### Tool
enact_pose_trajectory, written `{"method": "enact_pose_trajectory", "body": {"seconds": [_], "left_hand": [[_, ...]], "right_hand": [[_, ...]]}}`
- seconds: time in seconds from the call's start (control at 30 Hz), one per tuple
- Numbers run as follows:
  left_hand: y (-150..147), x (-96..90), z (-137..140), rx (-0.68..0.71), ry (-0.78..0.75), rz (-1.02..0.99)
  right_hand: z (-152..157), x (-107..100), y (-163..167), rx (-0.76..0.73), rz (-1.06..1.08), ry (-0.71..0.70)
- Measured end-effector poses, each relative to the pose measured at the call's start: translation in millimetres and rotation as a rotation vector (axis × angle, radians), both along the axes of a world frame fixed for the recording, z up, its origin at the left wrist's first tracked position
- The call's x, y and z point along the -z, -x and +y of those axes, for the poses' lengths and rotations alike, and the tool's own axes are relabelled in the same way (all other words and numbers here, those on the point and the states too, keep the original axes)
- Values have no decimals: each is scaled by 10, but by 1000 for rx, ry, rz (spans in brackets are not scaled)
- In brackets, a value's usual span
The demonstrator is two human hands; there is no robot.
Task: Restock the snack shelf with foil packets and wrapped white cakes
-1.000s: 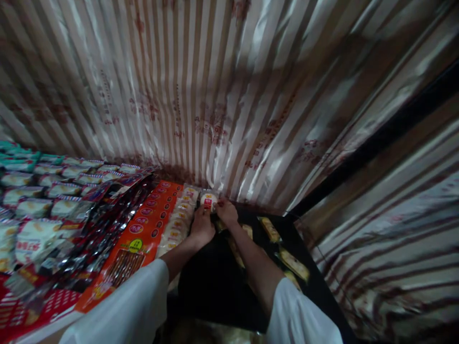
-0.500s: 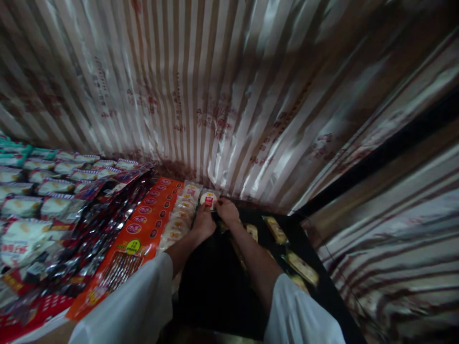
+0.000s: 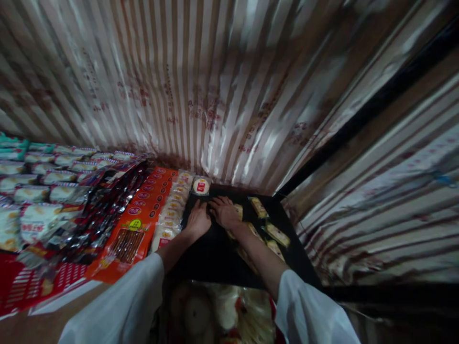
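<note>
A round white packaged cake [image 3: 201,187] with a red label lies flat at the far edge of the black surface [image 3: 204,263]. Just below it is my left hand [image 3: 199,220], empty, its fingers loosely apart and near the black surface. My right hand [image 3: 225,212] is beside it with fingers spread, holding nothing, close to several yellow wrapped snacks [image 3: 258,207]. Part of those snacks is hidden under my right forearm. To the left of my hands runs an overlapping row of similar round white packaged cakes [image 3: 173,205].
Left of the row lies an orange snack pack [image 3: 143,205], then dark shiny packets [image 3: 116,205] and many white packets [image 3: 39,220]. A red perforated basket [image 3: 68,279] is at lower left. Striped sheeting [image 3: 201,95] hangs behind; a bag of pale round items [image 3: 222,310] is in front.
Both hands have come off the round white cake and drawn back toward me, their fingers opening. The cake stays at the far edge. The camera view has shifted, showing more of the near side.
</note>
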State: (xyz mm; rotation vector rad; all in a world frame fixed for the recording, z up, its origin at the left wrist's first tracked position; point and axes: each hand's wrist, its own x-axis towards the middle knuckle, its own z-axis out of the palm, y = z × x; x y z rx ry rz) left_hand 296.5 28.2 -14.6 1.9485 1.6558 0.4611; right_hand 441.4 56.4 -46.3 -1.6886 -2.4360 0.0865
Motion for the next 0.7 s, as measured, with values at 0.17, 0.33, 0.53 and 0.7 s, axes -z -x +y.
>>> {"method": "enact_pose_trajectory", "body": {"seconds": [0.17, 0.33, 0.53, 0.7], "left_hand": [[-3, -63, -530, 76, 38, -45], [28, 143, -1281, 232, -8, -208], [318, 515, -2188, 12, 22, -164], [583, 637, -2442, -136, 103, 47]], "right_hand": [[-198, -18, -315, 130, -63, 24], [-505, -243, -320, 59, 92, -44], [-1616, -155, 195, -33, 481, 9], [-2470, 370, 556, 74, 390, 277]]}}
